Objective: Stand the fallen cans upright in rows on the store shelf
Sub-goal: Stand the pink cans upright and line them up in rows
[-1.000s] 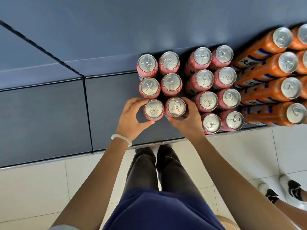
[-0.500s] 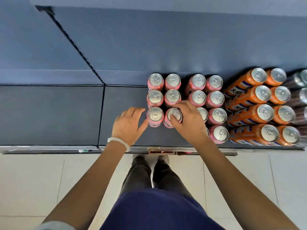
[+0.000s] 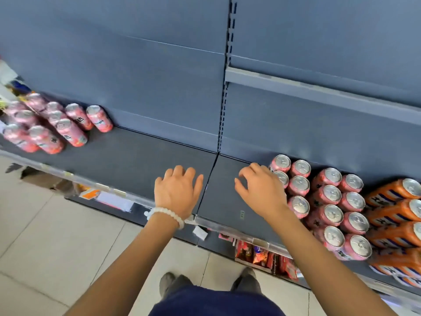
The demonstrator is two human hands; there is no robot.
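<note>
Pink cans (image 3: 330, 201) stand upright in rows on the dark grey shelf (image 3: 141, 160), at the right. My right hand (image 3: 262, 190) hovers just left of them with fingers spread, holding nothing and covering part of the nearest cans. My left hand (image 3: 177, 190), with a white bead bracelet, is over bare shelf near the seam between two shelf boards, fingers apart and empty. A second group of pink cans (image 3: 50, 124) stands at the far left of the shelf; the wide-angle view makes them look tilted.
Orange cans (image 3: 396, 215) stand in rows to the right of the pink ones. A narrow upper shelf ledge (image 3: 319, 90) juts out above them. Price tags line the shelf's front rail (image 3: 114, 192). Snack packets (image 3: 262, 256) sit on a lower shelf. Tiled floor lies below.
Both hands have let go of the front pink cans and moved left over bare shelf. The camera has swung left, bringing the far-left group of cans into view.
</note>
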